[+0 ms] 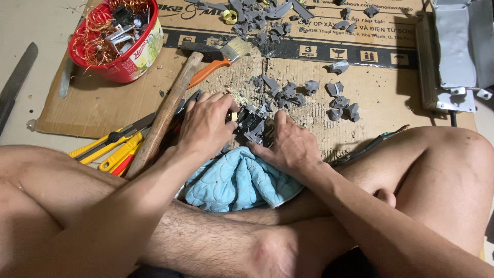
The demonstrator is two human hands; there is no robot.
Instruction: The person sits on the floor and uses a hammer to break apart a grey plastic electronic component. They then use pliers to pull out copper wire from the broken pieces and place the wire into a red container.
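Observation:
I sit cross-legged on the floor with a small dark circuit board carrying grey parts between my hands. My left hand grips its left side, fingers curled over the edge. My right hand presses on its right side, fingers flat on top. The board rests on a flattened cardboard sheet, just beyond a light blue quilted cloth that lies against my legs.
Broken grey plastic pieces litter the cardboard. A wooden-handled hammer, an orange-handled paintbrush and yellow-handled tools lie to the left. A red tub holds copper wire. A grey metal casing sits far right.

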